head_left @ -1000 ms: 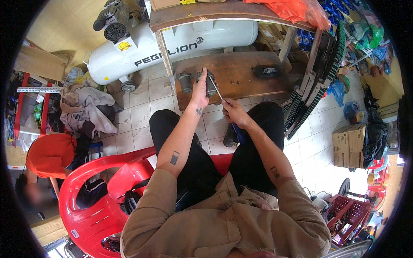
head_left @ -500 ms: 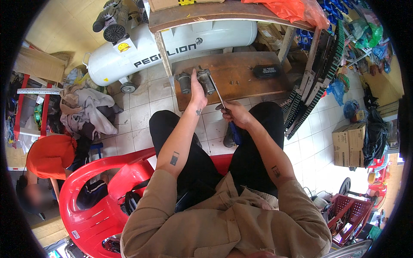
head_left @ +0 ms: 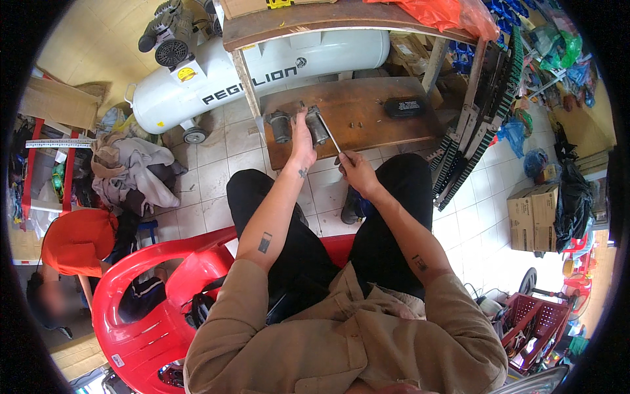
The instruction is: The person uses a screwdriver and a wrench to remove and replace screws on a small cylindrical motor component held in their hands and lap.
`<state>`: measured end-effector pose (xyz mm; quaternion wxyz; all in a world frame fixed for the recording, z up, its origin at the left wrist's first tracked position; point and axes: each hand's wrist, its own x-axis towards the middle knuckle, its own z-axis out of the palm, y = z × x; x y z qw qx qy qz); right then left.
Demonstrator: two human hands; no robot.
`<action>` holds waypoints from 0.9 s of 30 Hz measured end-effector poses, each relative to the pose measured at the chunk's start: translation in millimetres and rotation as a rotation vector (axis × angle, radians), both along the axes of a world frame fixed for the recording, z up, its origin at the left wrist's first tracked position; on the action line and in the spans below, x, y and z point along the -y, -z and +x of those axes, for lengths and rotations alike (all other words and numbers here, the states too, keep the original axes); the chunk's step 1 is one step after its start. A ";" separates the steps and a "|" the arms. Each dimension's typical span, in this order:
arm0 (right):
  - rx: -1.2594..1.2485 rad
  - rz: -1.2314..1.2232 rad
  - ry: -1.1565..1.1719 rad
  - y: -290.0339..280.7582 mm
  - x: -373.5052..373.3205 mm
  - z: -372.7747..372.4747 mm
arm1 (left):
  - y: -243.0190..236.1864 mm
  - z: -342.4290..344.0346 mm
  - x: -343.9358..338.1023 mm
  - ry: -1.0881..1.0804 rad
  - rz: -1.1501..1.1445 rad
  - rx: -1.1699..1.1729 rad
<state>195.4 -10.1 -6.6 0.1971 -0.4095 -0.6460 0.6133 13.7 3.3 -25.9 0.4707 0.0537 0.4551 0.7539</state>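
Observation:
On the low wooden bench, my left hand (head_left: pixel 302 141) is closed on a grey metal cylinder that looks like a small motor (head_left: pixel 318 130), gripping its left side. A similar dark cylinder (head_left: pixel 281 128) stands just left of that hand. My right hand (head_left: pixel 357 172), lower and to the right, is wrapped round a screwdriver (head_left: pixel 331 136). Its thin steel shaft slants up and left along the right side of the held cylinder, toward its top end. Whether the tip touches is too small to tell. The fingers and wrist mostly hide the screwdriver's handle.
The wooden bench (head_left: pixel 367 134) carries a black case (head_left: pixel 405 107) and tiny loose parts. A raised wooden shelf (head_left: pixel 341 20) overhangs it, before a white air compressor tank (head_left: pixel 341 52). Dark toothed strips (head_left: pixel 479 125) lean at right. Another person in orange (head_left: pixel 82 243) bends at left.
My right hand has turned and closed more tightly round the screwdriver; the blue handle that hung below it is now mostly hidden. My left hand stays on the cylinder, its fingers more bent.

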 end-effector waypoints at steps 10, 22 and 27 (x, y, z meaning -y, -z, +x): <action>-0.038 0.142 0.102 -8.4 -2.4 0.0 | -20.5 6.8 10.5 0.009 0.031 0.023; -0.082 -0.393 -0.148 -4.4 -17.3 7.5 | -2.5 -0.5 2.3 -0.025 0.008 0.013; -0.001 -0.220 -0.088 -17.9 -11.0 6.3 | 0.4 -1.2 0.9 0.016 0.021 0.072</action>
